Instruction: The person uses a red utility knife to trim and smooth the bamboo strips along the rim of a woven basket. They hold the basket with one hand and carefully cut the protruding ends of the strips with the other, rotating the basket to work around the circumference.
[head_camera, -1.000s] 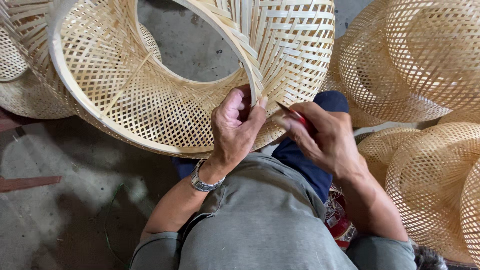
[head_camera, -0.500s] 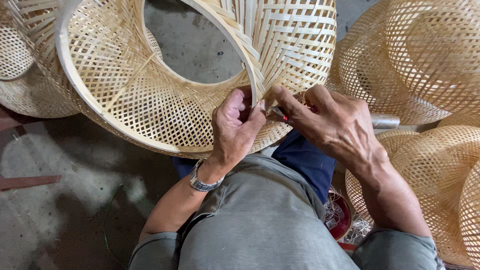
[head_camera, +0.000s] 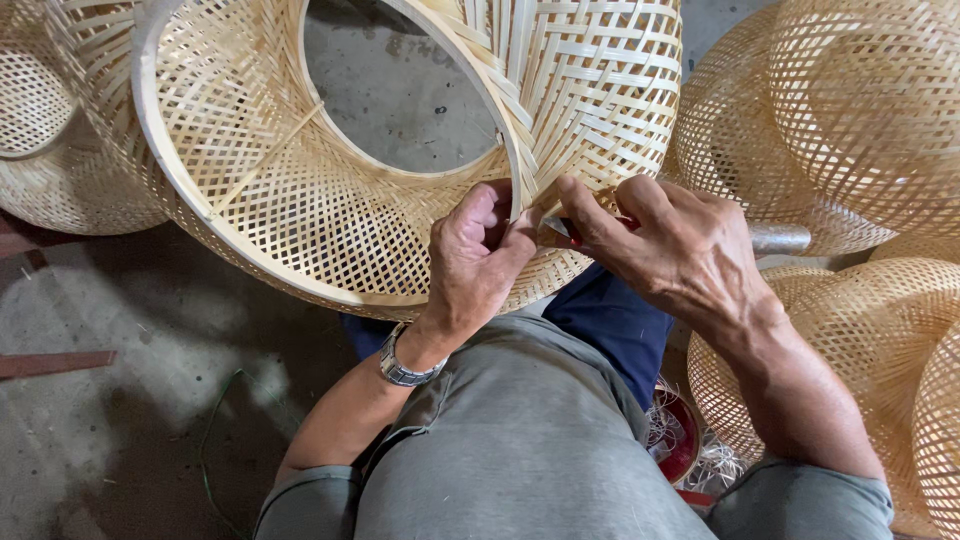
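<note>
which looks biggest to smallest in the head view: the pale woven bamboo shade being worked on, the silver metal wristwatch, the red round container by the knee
1. pale woven bamboo shade, far the largest
2. red round container, partly hidden, so only what shows
3. silver metal wristwatch, smallest; close to the container's visible part

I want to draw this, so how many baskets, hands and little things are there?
Held basket: 1
Other baskets: 5, some cut off
Hands: 2, left hand, right hand
Watch: 1
Tool: 1
Total: 10
</note>
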